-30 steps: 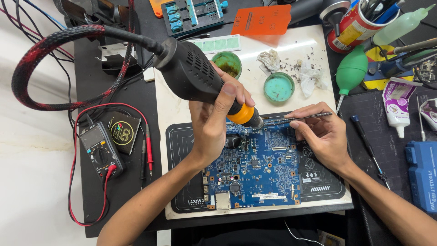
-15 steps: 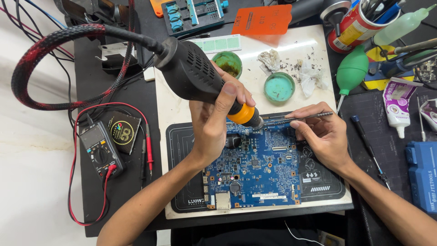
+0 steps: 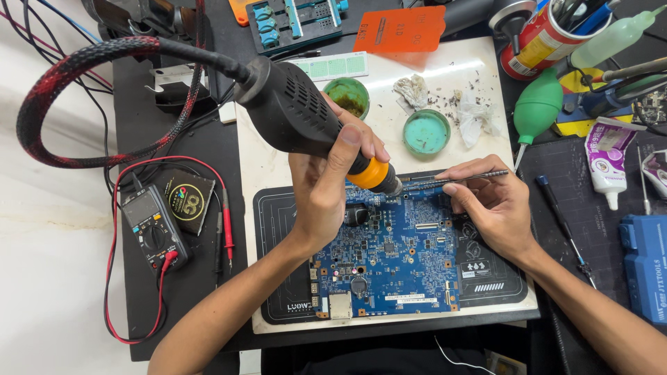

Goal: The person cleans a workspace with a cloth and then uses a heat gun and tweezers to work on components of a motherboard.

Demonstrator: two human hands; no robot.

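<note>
— Over the blue circuit board (image 3: 389, 260), what have your hands got?

— My left hand (image 3: 326, 187) is wrapped tight around the black hot-air gun (image 3: 299, 114), fingers closed near its orange collar, nozzle tipped down at the board's upper edge. My right hand (image 3: 497, 208) is pinched shut on a pair of tweezers (image 3: 451, 179), tips lying just beside the nozzle.

— Where does the board sit?

— Flat on a dark mat (image 3: 278, 229), which lies on a white slab on the counter (image 3: 577, 187), right under both hands.

— How does the gun handle?

— I judge it bulky and top-heavy, with a stiff braided hose (image 3: 76, 66) pulling at the back. So I grip low, by the collar, well away from the metal tip, which looks likely to be hot.

— And the board?

— Thin and stiff, but fragile, I reckon; the small parts on it look easy to knock. I would take it by its bare edges only. The tweezers are light and springy, held mid-shank.

— Anything close by?

— Two small green tins (image 3: 389, 111) just beyond the board, and a meter (image 3: 153, 229) with red leads off to my left.
</note>
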